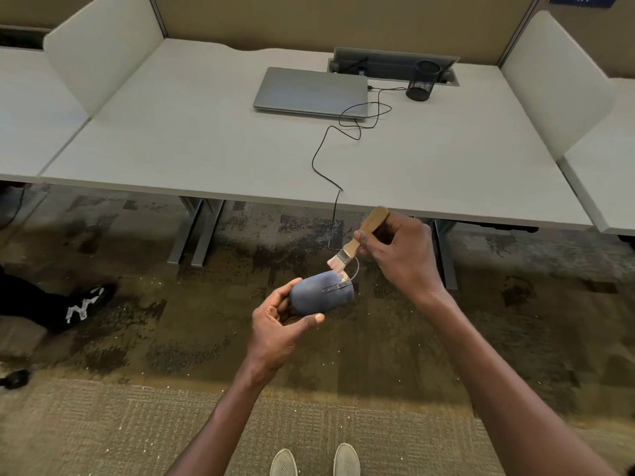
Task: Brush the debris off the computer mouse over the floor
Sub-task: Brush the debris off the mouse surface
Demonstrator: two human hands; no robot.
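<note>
Hands (280,324) under mouse (321,293), nose desk-ward

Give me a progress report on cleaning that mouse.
Done: the left hand holds the mouse out over the carpet, where pale specks already lie. In hand: the right hand has the brush bristles at the mouse's front. Left: a patch of debris by the cable end.

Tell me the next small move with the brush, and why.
Probably sweep the brush forward across the mouse front: pale debris sits by the bristles near the cable end, and the left hand holds the mouse over the carpet, off the desk.
</note>
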